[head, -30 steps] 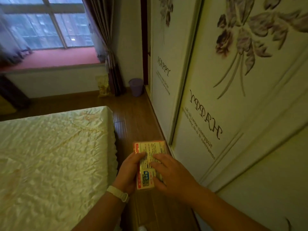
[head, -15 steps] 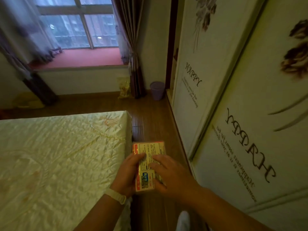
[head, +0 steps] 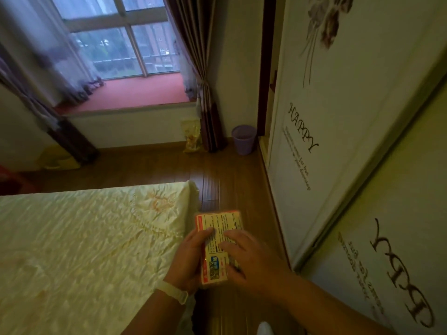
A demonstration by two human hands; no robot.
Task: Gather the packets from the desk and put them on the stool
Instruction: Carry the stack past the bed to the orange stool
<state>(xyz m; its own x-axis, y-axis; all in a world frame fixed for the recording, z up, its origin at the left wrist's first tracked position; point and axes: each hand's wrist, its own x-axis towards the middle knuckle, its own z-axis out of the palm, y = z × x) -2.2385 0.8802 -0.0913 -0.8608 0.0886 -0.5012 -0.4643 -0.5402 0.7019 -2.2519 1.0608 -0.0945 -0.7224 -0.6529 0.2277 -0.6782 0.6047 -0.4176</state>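
Observation:
Both my hands hold a stack of yellow packets [head: 219, 223] with red edges and printed text, in front of me above the wooden floor. My left hand [head: 191, 259], with a pale wristband, grips the stack's left side, thumb on top. Across the stack's right side lies my right hand [head: 246, 259], fingers spread over the top packet. How many packets are in the stack cannot be told. Neither desk nor stool is in view.
A bed [head: 84, 250] with a cream quilted cover fills the left. A wardrobe [head: 338, 141] with printed sliding doors runs along the right. Between them lies a narrow strip of wooden floor [head: 229, 184]. A purple bin [head: 243, 139] and a yellow bag [head: 191, 136] stand below the window.
The view has swung left and moved forward along the gap between bed and wardrobe. My hands keep the same hold on the packets.

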